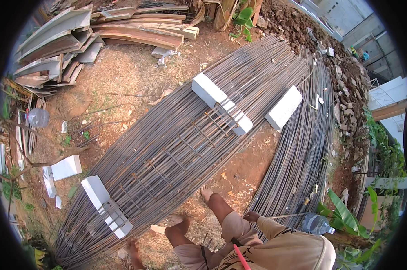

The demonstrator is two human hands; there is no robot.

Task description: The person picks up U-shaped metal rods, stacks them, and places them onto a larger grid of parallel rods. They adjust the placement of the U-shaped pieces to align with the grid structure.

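A long rebar cage (pixel 167 155), made of thin bars with square ties, lies across two white blocks, the far block (pixel 212 93) and the near block (pixel 95 191). Both blocks rest on a wide bundle of rusty steel rods (pixel 145 130). At the lower edge, close to the near end of the bundle, is my left hand (pixel 133 252); its fingers are too indistinct to read. My right hand (pixel 252 216) hangs beside my leg, away from the cage. Its fingers are small and dark, and I cannot make out anything in them. A pink strip (pixel 241 257) shows against my shirt.
A second bundle of rods (pixel 298 153) lies to the right, with another white block (pixel 284 108) on it. Boards (pixel 140 33) are piled at the far left. A clear plastic bottle (pixel 318 223) lies near my right arm. Rubble (pixel 345 99) lines the right side.
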